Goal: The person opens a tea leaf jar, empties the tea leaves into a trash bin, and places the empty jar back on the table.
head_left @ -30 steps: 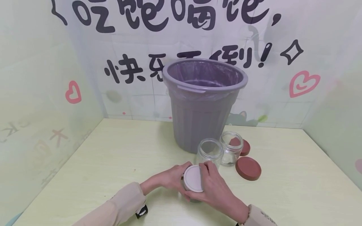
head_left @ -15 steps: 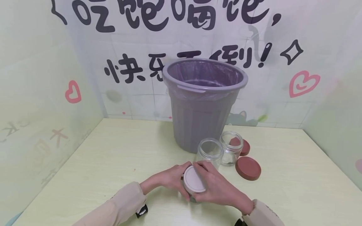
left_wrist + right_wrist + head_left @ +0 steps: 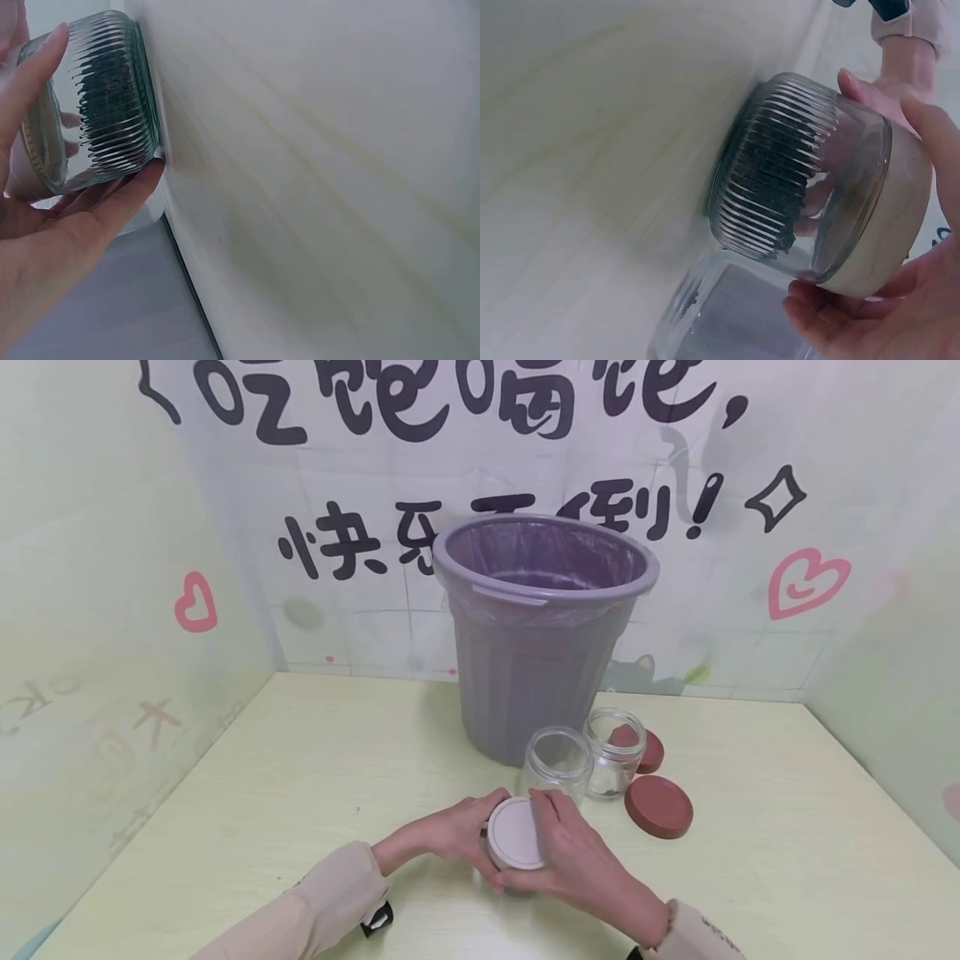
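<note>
A ribbed glass jar [image 3: 772, 165] with dark contents in its lower part stands on the table. Its pale cream lid [image 3: 514, 833] is on top. My left hand [image 3: 456, 835] holds the jar from the left, fingers and thumb around the glass, as the left wrist view also shows. From the right, my right hand [image 3: 581, 860] grips the rim of the lid, thumb on the near side and fingers on the far side. Just behind stands an open glass jar [image 3: 558, 758], with a second open glass jar [image 3: 615, 768] to its right.
Two reddish-brown lids [image 3: 658, 807] lie on the table right of the open jars, one partly hidden behind the second jar. A grey-purple lined bin [image 3: 532, 668] stands behind the jars. Printed sheets [image 3: 337, 627] wall the table [image 3: 300, 777] at the back and sides.
My right hand swung its fingers leftward over the lid's far edge, then turned back to about its earlier grip. The left hand and the jar have stayed in place.
</note>
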Demonstrator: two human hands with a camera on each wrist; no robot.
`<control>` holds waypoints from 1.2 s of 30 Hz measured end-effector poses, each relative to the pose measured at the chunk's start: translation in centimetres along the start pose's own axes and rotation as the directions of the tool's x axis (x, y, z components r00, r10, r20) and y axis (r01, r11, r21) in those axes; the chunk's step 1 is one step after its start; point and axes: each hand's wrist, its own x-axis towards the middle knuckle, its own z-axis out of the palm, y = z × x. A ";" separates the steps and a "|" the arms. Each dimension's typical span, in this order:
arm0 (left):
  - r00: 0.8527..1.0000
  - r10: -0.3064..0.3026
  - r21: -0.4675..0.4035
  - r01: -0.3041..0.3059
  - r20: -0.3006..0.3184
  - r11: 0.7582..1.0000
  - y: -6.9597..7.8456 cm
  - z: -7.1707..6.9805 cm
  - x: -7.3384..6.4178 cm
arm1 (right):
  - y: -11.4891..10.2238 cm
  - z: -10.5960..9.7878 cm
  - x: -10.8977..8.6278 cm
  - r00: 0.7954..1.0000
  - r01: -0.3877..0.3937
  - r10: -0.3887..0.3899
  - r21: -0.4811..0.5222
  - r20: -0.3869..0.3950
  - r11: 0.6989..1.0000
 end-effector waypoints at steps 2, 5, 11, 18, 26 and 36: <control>1.000 0.002 0.006 -0.002 -0.004 1.000 0.0 0.0 0.0 | -0.2 0.3 0.0 0.999 -0.033 0.031 -0.058 -0.033 0.998; 1.000 0.005 0.010 -0.005 -0.005 1.000 0.0 0.0 0.0 | -0.4 0.6 0.2 0.998 -0.039 0.033 -0.104 -0.057 0.994; 1.000 -0.019 0.015 0.019 -0.002 1.000 0.1 0.0 0.1 | -0.1 0.7 0.4 0.997 0.027 -0.034 -0.092 -0.066 0.995; 1.000 -0.026 0.011 0.027 -0.005 1.000 0.0 0.1 0.1 | 0.5 -0.3 0.8 0.995 0.046 -0.051 0.053 0.085 0.998; 1.000 -0.022 -0.003 0.022 -0.003 1.000 0.1 0.1 0.0 | 0.9 -1.4 1.2 0.968 0.022 -0.061 0.163 0.243 0.986; 1.000 -0.013 -0.004 0.013 0.005 1.000 0.1 -0.1 0.1 | 0.1 -0.6 0.8 0.996 0.059 -0.055 -0.044 0.073 0.997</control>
